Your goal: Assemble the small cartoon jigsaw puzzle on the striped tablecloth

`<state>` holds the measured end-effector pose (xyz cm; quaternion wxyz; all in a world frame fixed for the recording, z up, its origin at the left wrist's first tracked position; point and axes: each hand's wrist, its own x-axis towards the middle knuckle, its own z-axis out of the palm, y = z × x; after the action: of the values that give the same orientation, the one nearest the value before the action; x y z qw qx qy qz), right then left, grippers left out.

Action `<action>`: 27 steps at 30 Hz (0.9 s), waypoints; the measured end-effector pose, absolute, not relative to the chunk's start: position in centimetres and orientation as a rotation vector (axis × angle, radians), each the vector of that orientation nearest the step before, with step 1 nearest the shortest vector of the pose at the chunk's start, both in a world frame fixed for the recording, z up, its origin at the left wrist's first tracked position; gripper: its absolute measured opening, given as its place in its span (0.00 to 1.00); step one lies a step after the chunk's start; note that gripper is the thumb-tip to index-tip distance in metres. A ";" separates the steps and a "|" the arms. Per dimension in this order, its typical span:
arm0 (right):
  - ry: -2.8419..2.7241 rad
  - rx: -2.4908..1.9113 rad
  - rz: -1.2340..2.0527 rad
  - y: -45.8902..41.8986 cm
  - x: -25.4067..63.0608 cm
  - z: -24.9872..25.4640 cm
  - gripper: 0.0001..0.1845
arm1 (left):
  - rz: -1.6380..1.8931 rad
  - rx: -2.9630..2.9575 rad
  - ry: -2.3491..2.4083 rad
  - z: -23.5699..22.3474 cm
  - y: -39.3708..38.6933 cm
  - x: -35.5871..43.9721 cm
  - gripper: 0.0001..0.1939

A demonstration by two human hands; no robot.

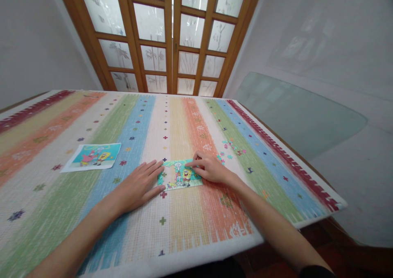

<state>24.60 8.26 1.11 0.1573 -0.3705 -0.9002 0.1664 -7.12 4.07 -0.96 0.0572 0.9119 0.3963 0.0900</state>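
A partly assembled jigsaw puzzle [187, 175] with cartoon figures lies flat on the striped tablecloth. Its left part has a gap through which the cloth shows. My left hand [139, 188] rests flat along the puzzle's left edge, fingers stretched and thumb at the lower left corner. Over the upper right part is my right hand [210, 167], its index finger reaching onto the puzzle and the other fingers curled in. Whether a piece sits under or between those fingers is hidden. Loose puzzle pieces [230, 147] lie scattered just beyond my right hand.
A printed reference picture [95, 157] of the cartoon scene lies on the cloth to the left. The tablecloth [178, 220] ends at the table's near edge. Beyond the table stand wooden doors [172, 44] with frosted panes, and a glass sheet [294, 110] leans at the right wall.
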 end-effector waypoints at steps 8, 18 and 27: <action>-2.632 -1.033 0.514 7.9 24.2 0.7 0.19 | 0.262 2.777 1.199 -1.1 4.1 -7.2 0.32; -2.501 -1.033 0.471 9.2 26.0 0.8 0.18 | 0.272 2.769 1.209 -1.3 4.2 -7.2 0.32; -2.677 -0.951 0.251 8.4 24.9 0.2 0.17 | 0.261 2.758 1.212 -1.0 4.1 -7.2 0.32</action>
<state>24.91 8.42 0.16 0.1445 -0.3299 -0.9288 0.0873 -7.19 4.12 -1.03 0.0588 0.9105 0.4001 0.0861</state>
